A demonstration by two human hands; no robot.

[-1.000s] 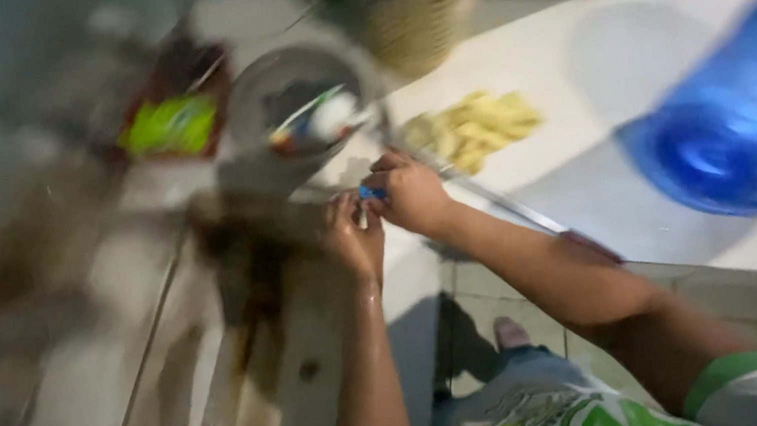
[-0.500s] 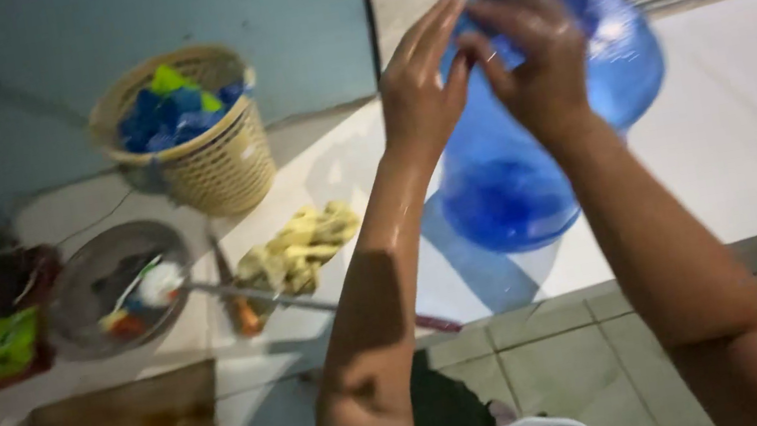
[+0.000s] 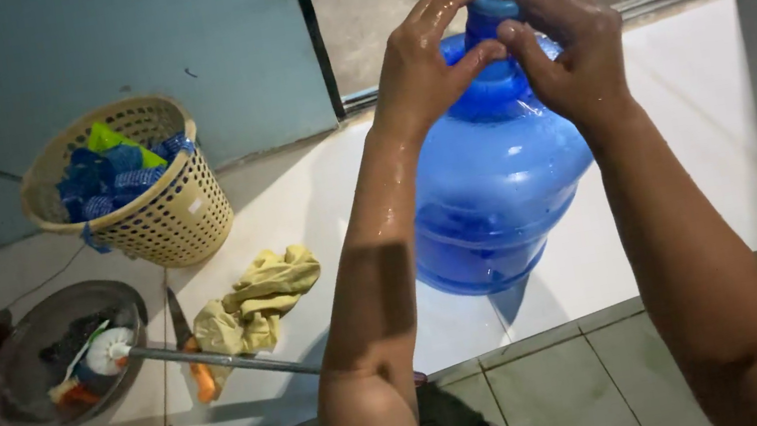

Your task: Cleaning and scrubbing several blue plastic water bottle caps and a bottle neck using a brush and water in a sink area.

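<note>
A big translucent blue water jug stands upright on the white tiled floor in front of me. My left hand and my right hand are both wet and cupped around the blue cap on the jug's neck, fingers pressing on it from either side. The cap is mostly hidden by my fingers.
A cream woven basket with blue and green wrappers stands at the left. A yellow rag lies near a knife and a metal rod. A round metal pan holds small items. Grey tiles lie at the bottom right.
My view swung from the pan and rag to the jug. Both hands left the small blue item by the rag, rose to the jug, and now clasp its cap.
</note>
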